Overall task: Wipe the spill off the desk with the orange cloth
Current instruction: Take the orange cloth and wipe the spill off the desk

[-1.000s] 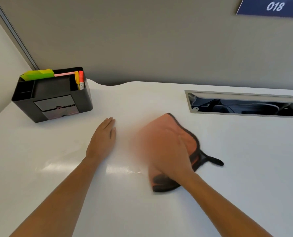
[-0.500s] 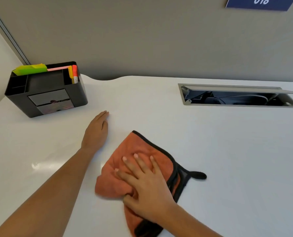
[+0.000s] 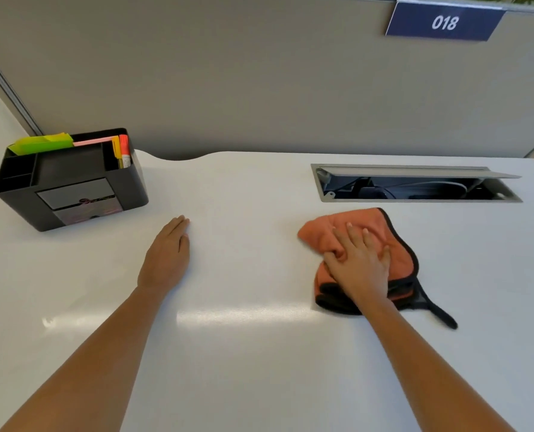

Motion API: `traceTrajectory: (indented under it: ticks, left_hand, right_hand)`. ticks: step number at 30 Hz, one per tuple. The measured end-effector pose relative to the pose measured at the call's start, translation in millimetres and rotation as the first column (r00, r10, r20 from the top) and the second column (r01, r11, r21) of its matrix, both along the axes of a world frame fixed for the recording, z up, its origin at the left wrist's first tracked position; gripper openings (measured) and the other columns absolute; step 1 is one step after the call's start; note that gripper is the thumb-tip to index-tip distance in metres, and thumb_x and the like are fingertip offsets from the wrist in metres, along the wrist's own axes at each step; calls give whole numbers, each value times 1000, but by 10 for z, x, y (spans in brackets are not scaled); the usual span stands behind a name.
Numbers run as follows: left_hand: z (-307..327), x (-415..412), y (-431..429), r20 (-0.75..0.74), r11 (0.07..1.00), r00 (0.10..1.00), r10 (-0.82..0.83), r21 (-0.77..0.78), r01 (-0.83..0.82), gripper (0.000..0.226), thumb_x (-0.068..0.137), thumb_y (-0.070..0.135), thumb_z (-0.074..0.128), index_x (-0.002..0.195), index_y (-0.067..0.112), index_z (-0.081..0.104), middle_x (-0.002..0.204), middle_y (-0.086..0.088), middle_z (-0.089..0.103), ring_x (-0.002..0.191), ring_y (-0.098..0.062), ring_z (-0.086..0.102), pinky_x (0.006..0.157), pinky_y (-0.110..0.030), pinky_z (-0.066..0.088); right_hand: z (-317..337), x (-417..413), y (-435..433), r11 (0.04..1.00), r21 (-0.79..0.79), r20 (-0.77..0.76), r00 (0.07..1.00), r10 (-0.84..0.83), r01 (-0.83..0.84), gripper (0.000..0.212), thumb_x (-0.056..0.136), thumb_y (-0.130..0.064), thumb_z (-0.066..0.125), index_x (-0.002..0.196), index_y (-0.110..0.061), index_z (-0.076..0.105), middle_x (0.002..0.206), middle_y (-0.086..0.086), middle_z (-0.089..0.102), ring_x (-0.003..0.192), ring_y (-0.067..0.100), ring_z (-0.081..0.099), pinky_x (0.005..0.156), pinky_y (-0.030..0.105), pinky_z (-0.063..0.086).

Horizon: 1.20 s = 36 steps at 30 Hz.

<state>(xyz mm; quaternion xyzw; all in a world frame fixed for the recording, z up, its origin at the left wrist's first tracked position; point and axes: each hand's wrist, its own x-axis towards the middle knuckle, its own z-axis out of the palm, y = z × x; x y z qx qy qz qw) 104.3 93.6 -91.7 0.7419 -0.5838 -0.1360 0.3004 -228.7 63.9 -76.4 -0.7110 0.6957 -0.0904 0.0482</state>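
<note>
The orange cloth, edged in black with a black loop trailing to the right, lies bunched on the white desk just in front of the cable hatch. My right hand presses down on it with fingers spread and slightly curled into the fabric. My left hand rests flat on the desk to the left, palm down, fingers together, holding nothing. No liquid is plainly visible on the glossy surface, only light reflections.
A black desk organiser with green, pink and orange stationery stands at the back left. An open cable hatch is set into the desk at the back right. A grey partition with a blue "018" sign runs behind.
My right hand has swept the cloth from near the desk's front centre back to the right, up toward the cable hatch. My left hand stays flat in place.
</note>
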Motion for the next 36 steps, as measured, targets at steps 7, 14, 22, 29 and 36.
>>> traceTrajectory:
  ticks: [7,14,22,29,36]
  left_hand:
    - [0,9,-9,13,1000,1000,10,7,-10,43,97,14,30,139,11,41,151,-2,36,140,-16,29,116,-26,16]
    - [18,10,-19,-5,1000,1000,25,6,-25,41,98,17,33,138,14,43,149,0,38,139,-14,32,115,-25,18]
    - [82,-68,-8,37,998,997,65,-13,-64,39,95,17,42,133,10,50,145,-3,45,136,-16,38,112,-23,20]
    - [302,-45,-307,256,985,954,154,-121,-127,46,94,31,38,78,3,71,76,-16,73,66,-30,64,66,-36,52]
    - [81,-45,-515,124,993,986,113,-58,-106,38,95,26,40,124,7,56,130,-14,59,120,-30,54,107,-42,37]
  right_hand:
    - [-42,974,528,912,-28,12,912,410,-409,63,76,-50,38,139,-45,29,154,-8,28,144,25,21,111,62,6]
    - [-116,713,459,843,-102,37,845,533,-528,62,71,-49,45,133,-48,39,148,-16,37,140,15,32,114,51,18]
    - [-47,1166,-785,979,-41,89,975,202,-199,62,86,-56,23,145,-37,20,158,-1,17,146,27,8,116,56,1]
    - [-71,1879,-1149,848,-36,70,845,530,-529,62,85,-56,33,144,-40,24,158,-6,16,146,24,6,115,56,-1]
    - [-38,2197,-1742,790,-53,106,783,612,-611,57,86,-52,39,141,-41,31,155,-11,23,145,16,13,116,53,4]
